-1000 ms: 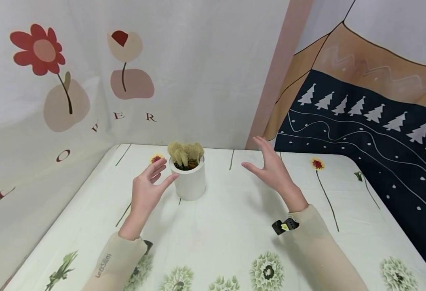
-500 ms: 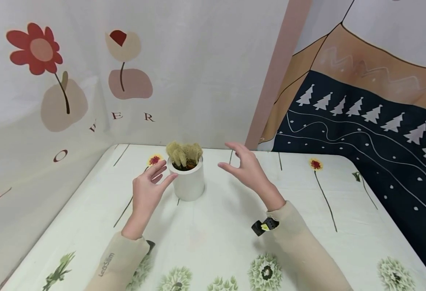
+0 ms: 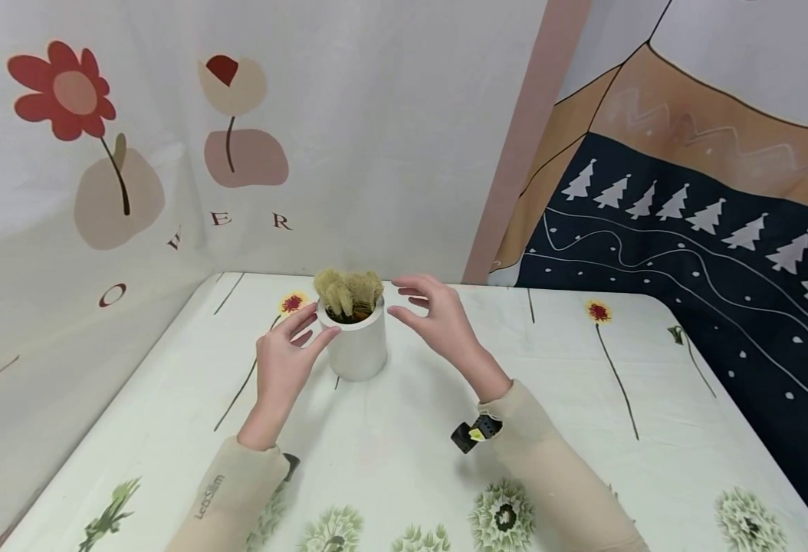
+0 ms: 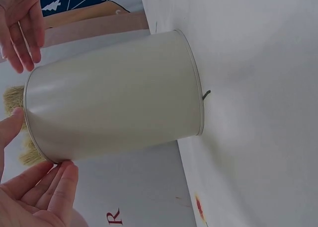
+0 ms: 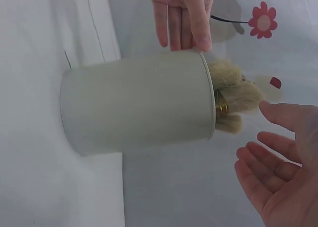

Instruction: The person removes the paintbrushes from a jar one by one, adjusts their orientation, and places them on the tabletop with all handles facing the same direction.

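Note:
A white cylindrical pot (image 3: 359,350) stands upright on the table, holding pale yellow fuzzy tufts (image 3: 349,291) that stick out of its top. A gold-coloured bit (image 5: 221,108) shows among them in the right wrist view. My left hand (image 3: 287,353) is at the pot's left side, its fingertips touching the wall near the rim and the thumb in front. Its fingers are extended, not wrapped round the pot. To the right of the rim, my right hand (image 3: 438,318) is held with fingers and thumb spread apart, a small gap from the pot.
The table (image 3: 404,429) has a white cloth printed with flowers and dandelion-like heads. Behind it hangs a pale curtain (image 3: 390,138) with red flowers and letters. A dark cloth with printed trees (image 3: 694,253) hangs on the right.
My right hand has moved left, from well off to the side up to near the pot's rim. My left hand has shifted slightly toward the pot. The pot stays where it was.

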A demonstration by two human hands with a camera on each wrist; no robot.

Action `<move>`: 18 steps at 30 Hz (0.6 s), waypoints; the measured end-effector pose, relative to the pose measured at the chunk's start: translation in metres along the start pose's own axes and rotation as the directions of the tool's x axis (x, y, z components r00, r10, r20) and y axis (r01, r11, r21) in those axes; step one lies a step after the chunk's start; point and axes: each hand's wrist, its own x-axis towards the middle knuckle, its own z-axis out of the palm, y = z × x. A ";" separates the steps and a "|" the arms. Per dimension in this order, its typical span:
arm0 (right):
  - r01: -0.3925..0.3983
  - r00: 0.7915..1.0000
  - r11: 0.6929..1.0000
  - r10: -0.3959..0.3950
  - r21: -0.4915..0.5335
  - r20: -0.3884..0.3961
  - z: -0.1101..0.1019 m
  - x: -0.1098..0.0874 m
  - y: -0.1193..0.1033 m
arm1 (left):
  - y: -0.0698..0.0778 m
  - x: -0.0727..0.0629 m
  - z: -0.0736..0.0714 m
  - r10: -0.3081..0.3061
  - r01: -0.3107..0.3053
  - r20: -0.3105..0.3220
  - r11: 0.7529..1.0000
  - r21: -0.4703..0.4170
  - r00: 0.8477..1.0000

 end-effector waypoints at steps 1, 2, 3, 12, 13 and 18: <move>0.001 1.000 1.000 -0.001 0.012 -0.001 0.002 0.000 -0.001 | 0.000 0.000 0.001 -0.002 0.002 -0.002 1.000 -0.001 1.000; 0.002 1.000 1.000 -0.002 0.025 -0.002 0.004 0.000 -0.001 | 0.000 0.000 0.002 -0.003 0.003 -0.004 1.000 -0.001 1.000; 0.003 1.000 0.999 -0.003 0.042 -0.003 0.006 0.001 -0.002 | 0.000 0.001 0.002 -0.005 0.005 -0.006 1.000 0.000 1.000; 0.025 0.998 0.998 -0.022 0.060 -0.051 0.021 0.000 -0.007 | 0.001 0.000 0.003 -0.013 0.013 -0.002 1.000 -0.005 1.000; 0.021 0.998 0.998 -0.018 0.054 -0.055 0.022 0.000 -0.008 | 0.001 0.000 0.003 -0.014 0.014 -0.003 1.000 -0.003 1.000; -0.015 0.998 0.998 0.018 0.055 -0.059 0.027 0.001 -0.009 | 0.002 0.000 0.003 -0.007 0.007 -0.011 1.000 -0.001 1.000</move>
